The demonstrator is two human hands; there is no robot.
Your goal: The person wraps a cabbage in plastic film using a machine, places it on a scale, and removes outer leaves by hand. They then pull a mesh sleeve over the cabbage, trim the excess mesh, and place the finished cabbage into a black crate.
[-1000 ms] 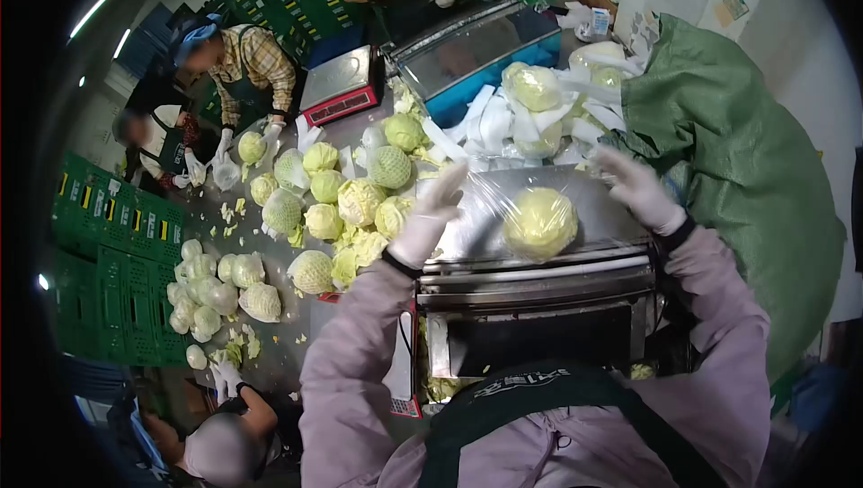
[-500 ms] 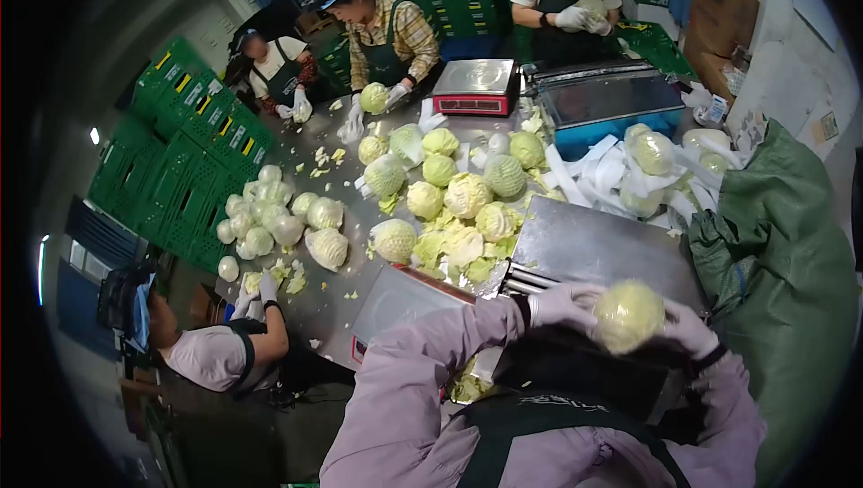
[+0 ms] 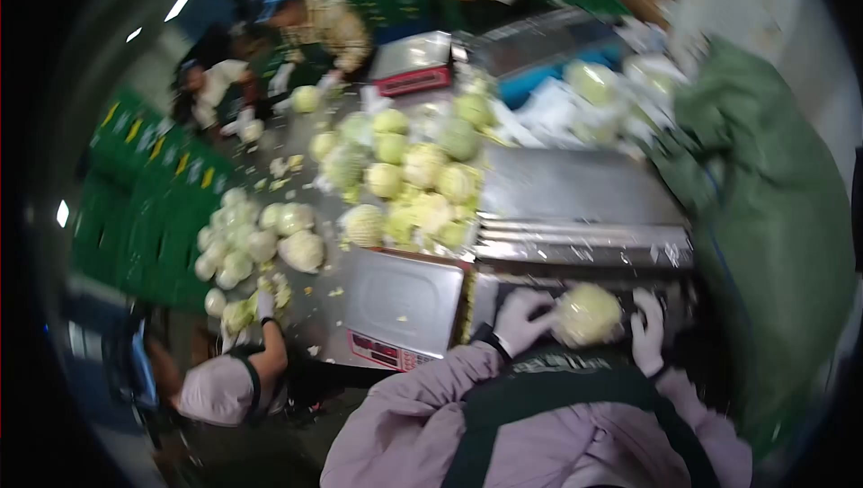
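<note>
A round pale-green cabbage (image 3: 588, 314), covered in shiny clear film, is in front of my chest, over the dark surface of the wrapping machine (image 3: 688, 293). My gloved left hand (image 3: 524, 321) is at its left side, thumb and fingers apart, fingertips right at the film. On the other side, my gloved right hand (image 3: 647, 332) is open, with a gap between its fingers and the cabbage. Just beyond both hands runs the machine's metal top plate (image 3: 575, 187).
Left of me stands a scale (image 3: 404, 299); bare cabbages and loose leaves (image 3: 418, 214) are heaped behind it. Wrapped cabbages (image 3: 235, 241) lie farther left. A green sack (image 3: 764, 218) rises at my right. Co-workers handle cabbages around the table, including a person (image 3: 220, 385) at lower left.
The wrapped cabbage has come down toward the machine, closer to my body. My right hand has let go and moved off to the right. The whole view has turned.
</note>
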